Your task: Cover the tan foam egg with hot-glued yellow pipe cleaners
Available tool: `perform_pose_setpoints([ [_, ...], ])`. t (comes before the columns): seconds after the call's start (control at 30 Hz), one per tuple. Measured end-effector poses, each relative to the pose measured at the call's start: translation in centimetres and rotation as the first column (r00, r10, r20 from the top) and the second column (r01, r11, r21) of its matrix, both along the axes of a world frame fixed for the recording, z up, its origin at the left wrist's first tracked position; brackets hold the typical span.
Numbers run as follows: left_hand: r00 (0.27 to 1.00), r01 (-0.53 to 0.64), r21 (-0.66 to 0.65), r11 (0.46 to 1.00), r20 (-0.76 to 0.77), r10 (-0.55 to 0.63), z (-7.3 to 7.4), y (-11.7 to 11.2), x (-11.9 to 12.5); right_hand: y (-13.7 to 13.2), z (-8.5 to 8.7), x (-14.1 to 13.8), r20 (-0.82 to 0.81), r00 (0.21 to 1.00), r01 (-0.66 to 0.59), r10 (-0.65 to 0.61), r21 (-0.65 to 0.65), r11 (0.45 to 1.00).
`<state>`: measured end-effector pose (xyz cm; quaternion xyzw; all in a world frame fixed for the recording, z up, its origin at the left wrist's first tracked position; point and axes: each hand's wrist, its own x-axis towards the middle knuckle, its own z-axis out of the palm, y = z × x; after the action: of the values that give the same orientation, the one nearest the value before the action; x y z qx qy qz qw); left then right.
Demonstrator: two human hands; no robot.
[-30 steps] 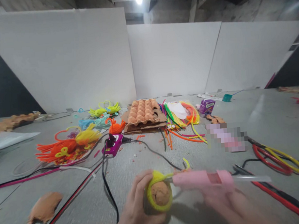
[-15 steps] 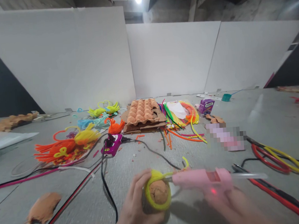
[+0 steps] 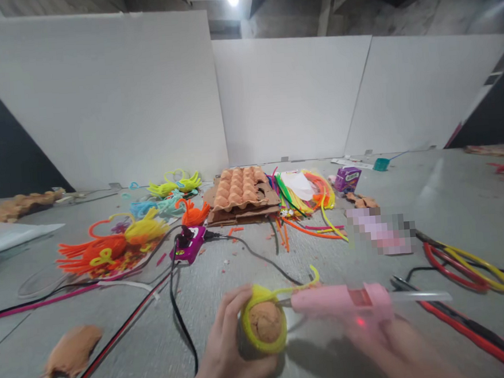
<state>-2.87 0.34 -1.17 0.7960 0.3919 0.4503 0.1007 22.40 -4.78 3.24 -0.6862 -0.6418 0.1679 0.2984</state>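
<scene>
My left hand (image 3: 226, 352) is wrapped round a brown egg-carton cup (image 3: 265, 322) ringed with a yellow pipe cleaner (image 3: 259, 297), held at the bottom middle. My right hand (image 3: 390, 349) grips a pink hot glue gun (image 3: 341, 301) lying sideways, its nozzle touching the cup's right edge. A clear glue stick (image 3: 419, 297) juts from the gun's back, and a small red light glows on its body. The free yellow pipe-cleaner end curls up above the nozzle.
On the grey floor lie an egg carton tray (image 3: 241, 192), bundles of coloured pipe cleaners (image 3: 304, 199), orange and yellow fuzzy figures (image 3: 113, 245), a magenta power strip (image 3: 189, 243) with black cables, a purple box (image 3: 348, 179), red and yellow loops (image 3: 468, 260) and a torn carton scrap (image 3: 71, 351).
The cup and my left hand shifted slightly left and down; the glue gun's nozzle stays at the cup. The red light on the gun became visible.
</scene>
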Motion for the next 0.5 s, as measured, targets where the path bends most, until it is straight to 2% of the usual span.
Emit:
perform_pose_setpoints([
  [0.27,1.000,-0.011,-0.025,1.000,-0.007,0.011,0.17,0.03,0.03,0.07,-0.61,0.54,-0.026,0.999,-0.045,0.043,-0.069,0.997],
  [0.5,1.000,-0.018,-0.076,0.997,0.003,0.018,0.31,-0.06,0.12,-0.11,-0.49,0.44,0.034,0.998,-0.044,0.044,0.000,0.999],
])
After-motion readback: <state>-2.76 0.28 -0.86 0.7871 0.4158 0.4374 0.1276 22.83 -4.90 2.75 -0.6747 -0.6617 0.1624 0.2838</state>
